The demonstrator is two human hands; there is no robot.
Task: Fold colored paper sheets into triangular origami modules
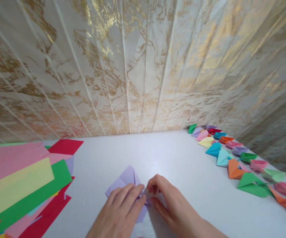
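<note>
A folded sheet of lilac origami paper (125, 176) lies on the white table in front of me, with creases and a pointed top corner. My left hand (123, 205) rests over its lower right part, fingers together and pressing it down, the thumb close to the index finger. The folds under those fingers are hidden. Just right of the paper is my right hand (166, 200), its fingers curled and the thumb apart from them. Nothing shows between its fingertips, which are very close to the paper's right edge.
On the left lie overlapping colored paper sheets (16, 188) in pink, yellow, green and red. Rows of small folded paper pieces (250, 183) in many colors line the right side. A white and gold patterned curtain (133, 66) hangs behind the white table (143, 148).
</note>
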